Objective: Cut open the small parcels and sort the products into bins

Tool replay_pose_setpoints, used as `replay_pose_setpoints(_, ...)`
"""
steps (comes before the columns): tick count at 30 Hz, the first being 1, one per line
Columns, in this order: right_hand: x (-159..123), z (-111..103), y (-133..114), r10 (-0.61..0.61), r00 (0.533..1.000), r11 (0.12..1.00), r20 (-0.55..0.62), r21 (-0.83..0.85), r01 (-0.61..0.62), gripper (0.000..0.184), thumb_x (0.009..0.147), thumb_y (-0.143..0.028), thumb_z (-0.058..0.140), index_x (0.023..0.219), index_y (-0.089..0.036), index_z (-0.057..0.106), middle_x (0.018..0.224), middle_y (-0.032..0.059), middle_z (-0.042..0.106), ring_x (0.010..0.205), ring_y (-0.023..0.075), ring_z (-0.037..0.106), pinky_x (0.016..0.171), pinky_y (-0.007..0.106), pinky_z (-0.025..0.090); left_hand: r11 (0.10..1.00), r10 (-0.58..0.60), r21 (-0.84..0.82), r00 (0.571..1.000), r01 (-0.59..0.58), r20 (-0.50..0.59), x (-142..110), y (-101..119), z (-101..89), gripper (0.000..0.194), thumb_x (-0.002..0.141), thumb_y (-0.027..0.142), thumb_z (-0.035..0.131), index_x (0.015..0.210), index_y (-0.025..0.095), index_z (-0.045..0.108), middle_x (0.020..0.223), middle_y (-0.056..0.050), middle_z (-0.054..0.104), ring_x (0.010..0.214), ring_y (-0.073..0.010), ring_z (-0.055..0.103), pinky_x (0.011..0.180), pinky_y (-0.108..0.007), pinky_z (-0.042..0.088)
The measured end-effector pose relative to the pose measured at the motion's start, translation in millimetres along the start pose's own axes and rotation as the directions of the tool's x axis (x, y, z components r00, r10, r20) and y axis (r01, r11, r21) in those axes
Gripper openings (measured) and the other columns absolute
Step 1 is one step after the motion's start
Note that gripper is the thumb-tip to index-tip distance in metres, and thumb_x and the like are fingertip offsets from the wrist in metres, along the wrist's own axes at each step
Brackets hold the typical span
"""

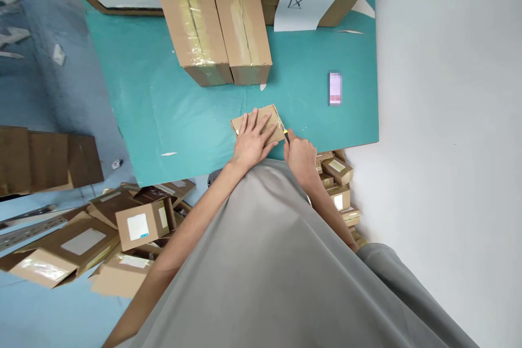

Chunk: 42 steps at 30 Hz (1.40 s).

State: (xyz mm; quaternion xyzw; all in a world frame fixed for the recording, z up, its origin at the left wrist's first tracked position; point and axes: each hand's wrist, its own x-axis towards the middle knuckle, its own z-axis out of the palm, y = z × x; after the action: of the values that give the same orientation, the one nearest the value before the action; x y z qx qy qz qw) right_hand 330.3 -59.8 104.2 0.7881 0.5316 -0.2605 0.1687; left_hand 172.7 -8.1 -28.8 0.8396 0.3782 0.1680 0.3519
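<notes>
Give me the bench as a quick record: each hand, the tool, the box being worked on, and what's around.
left hand: left hand spread flat on top of the small box
right hand: right hand gripping a cutter
tool: dark handle, yellow near the front; at the small box's right edge, blade contact unclear
surface: green table
table, far side: two taped boxes, side by side
table, right: phone-like object, pixelated
left of person: heap of cardboard boxes
</notes>
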Motion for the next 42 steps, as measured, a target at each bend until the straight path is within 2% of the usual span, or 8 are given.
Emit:
replay_pose_setpoints(9, 28, -5, -5, -0.029, 1.000, 1.000, 0.006, 0.003, 0.029, 0.051, 0.121, -0.028, 0.041, 0.169, -0.019, 0.054, 0.135, 0.0206, 0.082, 0.123, 0.0324, 0.080, 0.103, 0.042, 0.059, 1.000, -0.004, 0.022, 1.000, 0.003, 0.022, 0, 0, -2.0, 0.066, 0.109, 0.054, 0.061, 0.171, 0.031, 0.057, 0.186, -0.009, 0.042, 0.180, -0.0437, 0.014, 0.144, -0.076, 0.008)
replay_pose_setpoints(17, -2, 9, 13, 0.023, 0.997, 1.000, 0.072, 0.004, -0.024, 0.046, 0.119, -0.029, 0.046, 0.161, -0.020, 0.064, 0.125, 0.0197, 0.085, 0.117, 0.0332, 0.082, 0.099, 0.040, 0.059, 1.000, -0.003, 0.024, 1.000, 0.003, 0.008, -2, -1, -0.3, 0.064, 0.110, 0.055, 0.061, 0.171, 0.034, 0.057, 0.186, -0.008, 0.042, 0.180, -0.0429, 0.015, 0.145, -0.076, 0.008)
replay_pose_setpoints(22, 7, 11, 24, 0.020, 0.995, 0.995, -0.094, 0.098, -0.011, 0.057, 0.122, -0.037, 0.036, 0.174, -0.022, 0.053, 0.127, 0.0199, 0.084, 0.115, 0.0355, 0.082, 0.102, 0.045, 0.059, 1.000, -0.003, 0.026, 1.000, 0.002, 0.010, -3, -5, -3.4, 0.063, 0.110, 0.057, 0.061, 0.169, 0.034, 0.060, 0.186, -0.008, 0.044, 0.180, -0.0416, 0.016, 0.145, -0.075, 0.009)
replay_pose_setpoints(26, 65, 45, 55, 0.151, 0.969, 0.981, -0.196, 0.155, -0.121, 0.060, 0.121, -0.033, 0.031, 0.175, -0.014, 0.047, 0.142, 0.0265, 0.077, 0.122, 0.0342, 0.079, 0.105, 0.043, 0.058, 1.000, 0.006, 0.023, 1.000, -0.005, -0.004, -10, -13, -10.5, 0.064, 0.109, 0.060, 0.063, 0.168, 0.035, 0.061, 0.185, -0.007, 0.045, 0.180, -0.0415, 0.019, 0.145, -0.074, 0.011)
replay_pose_setpoints(32, 126, 116, 91, 0.210, 0.973, 0.967, -0.092, 0.164, -0.193, 0.057, 0.115, -0.025, 0.047, 0.169, -0.006, 0.052, 0.149, 0.0312, 0.068, 0.129, 0.0316, 0.074, 0.107, 0.041, 0.057, 0.997, -0.038, 0.070, 0.997, 0.042, -0.067, -58, -33, -32.4, 0.063, 0.106, 0.060, 0.063, 0.164, 0.034, 0.065, 0.182, -0.011, 0.050, 0.179, -0.0402, 0.024, 0.144, -0.073, 0.018)
replay_pose_setpoints(37, 132, 129, 62, 0.061, 0.971, 0.946, -0.230, 0.324, 0.017, 0.056, 0.112, -0.028, 0.054, 0.160, 0.000, 0.059, 0.159, 0.0346, 0.063, 0.145, 0.0325, 0.064, 0.123, 0.046, 0.049, 0.973, -0.197, 0.079, 0.956, 0.219, -0.219, -119, -46, -45.6, 0.060, 0.108, 0.059, 0.057, 0.160, 0.032, 0.068, 0.176, -0.015, 0.056, 0.174, -0.0381, 0.038, 0.139, -0.069, 0.033)
replay_pose_setpoints(40, 133, 126, 22, -0.130, 0.990, 0.755, -0.057, 0.641, 0.136, 0.050, 0.117, -0.038, 0.046, 0.143, -0.005, 0.073, 0.142, 0.0246, 0.079, 0.129, 0.0258, 0.076, 0.114, 0.037, 0.057, 0.943, -0.298, 0.031, 0.884, 0.331, -0.359, -149, -45, -46.4, 0.057, 0.112, 0.059, 0.049, 0.154, 0.027, 0.072, 0.165, -0.019, 0.066, 0.159, -0.0364, 0.059, 0.129, -0.064, 0.049)
replay_pose_setpoints(42, 131, 123, -2, -0.279, 0.959, 0.596, 0.051, 0.792, 0.131, 0.050, 0.119, -0.041, 0.042, 0.136, -0.009, 0.077, 0.135, 0.0174, 0.084, 0.125, 0.0225, 0.078, 0.109, 0.033, 0.060, 0.912, -0.384, -0.052, 0.805, 0.406, -0.452, -161, -42, -44.7, 0.057, 0.115, 0.060, 0.044, 0.147, 0.024, 0.075, 0.155, -0.020, 0.073, 0.147, -0.0345, 0.069, 0.122, -0.060, 0.057)
